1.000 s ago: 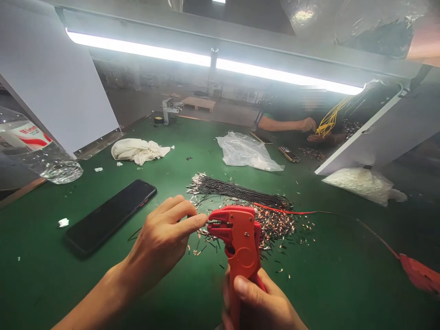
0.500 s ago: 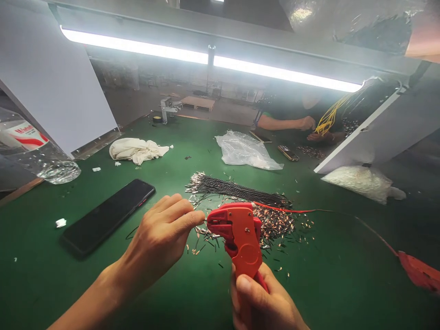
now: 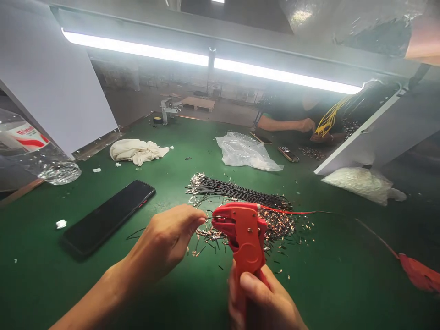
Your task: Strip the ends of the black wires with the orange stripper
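My right hand (image 3: 263, 298) is wrapped round the handle of a red wire stripper (image 3: 245, 238), whose jaws point left. Pinched between the thumb and fingertips of my left hand (image 3: 175, 236) is a thin black wire (image 3: 210, 217); its end reaches the stripper's jaws. The wire's other end (image 3: 135, 233) shows to the left of my wrist. Behind the tool lies a bundle of black wires (image 3: 237, 189) with bare, shiny ends at the left. A heap of black and copper-coloured clippings (image 3: 280, 224) spreads beside and behind the stripper.
A black phone (image 3: 110, 217) lies on the green table (image 3: 337, 284) at left, near a water bottle (image 3: 34, 146). Farther back are a white cloth (image 3: 139, 151) and a clear plastic bag (image 3: 245, 151). Across the table, a co-worker's hands (image 3: 307, 126) hold yellow wires (image 3: 328, 119).
My left fingers have drawn slightly back from the jaws and turned lower, so a short length of wire now shows. The wire stripper has shifted a little to the right.
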Demonstrator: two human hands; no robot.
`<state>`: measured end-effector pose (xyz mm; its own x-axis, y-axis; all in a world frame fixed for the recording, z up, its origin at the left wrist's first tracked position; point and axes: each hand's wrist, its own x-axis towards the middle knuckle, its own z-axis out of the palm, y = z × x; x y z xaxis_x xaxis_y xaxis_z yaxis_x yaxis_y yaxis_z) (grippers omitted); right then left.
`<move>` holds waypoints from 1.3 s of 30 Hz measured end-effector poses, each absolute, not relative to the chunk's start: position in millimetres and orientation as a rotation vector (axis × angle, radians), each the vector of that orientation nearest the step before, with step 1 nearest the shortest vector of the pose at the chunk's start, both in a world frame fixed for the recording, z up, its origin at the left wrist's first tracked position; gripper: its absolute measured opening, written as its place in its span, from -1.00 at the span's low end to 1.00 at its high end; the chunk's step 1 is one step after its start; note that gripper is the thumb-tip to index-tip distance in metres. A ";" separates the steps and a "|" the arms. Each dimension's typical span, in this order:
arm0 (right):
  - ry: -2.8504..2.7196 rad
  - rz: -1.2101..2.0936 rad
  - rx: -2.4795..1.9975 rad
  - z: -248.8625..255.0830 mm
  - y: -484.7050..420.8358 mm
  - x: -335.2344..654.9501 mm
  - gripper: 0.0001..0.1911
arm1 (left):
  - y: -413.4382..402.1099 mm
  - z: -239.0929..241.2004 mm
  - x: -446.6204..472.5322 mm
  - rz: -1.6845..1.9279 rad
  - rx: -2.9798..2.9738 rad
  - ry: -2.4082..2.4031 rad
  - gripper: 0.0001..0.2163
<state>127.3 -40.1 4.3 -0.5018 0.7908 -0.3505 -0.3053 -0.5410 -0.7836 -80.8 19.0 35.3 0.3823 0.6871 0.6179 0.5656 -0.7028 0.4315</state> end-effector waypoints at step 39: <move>-1.390 0.975 -1.239 8.1 -15.5 144.8 -0.78 | 7.5 18.7 -57.8 1.300 2.966 1.051 -0.85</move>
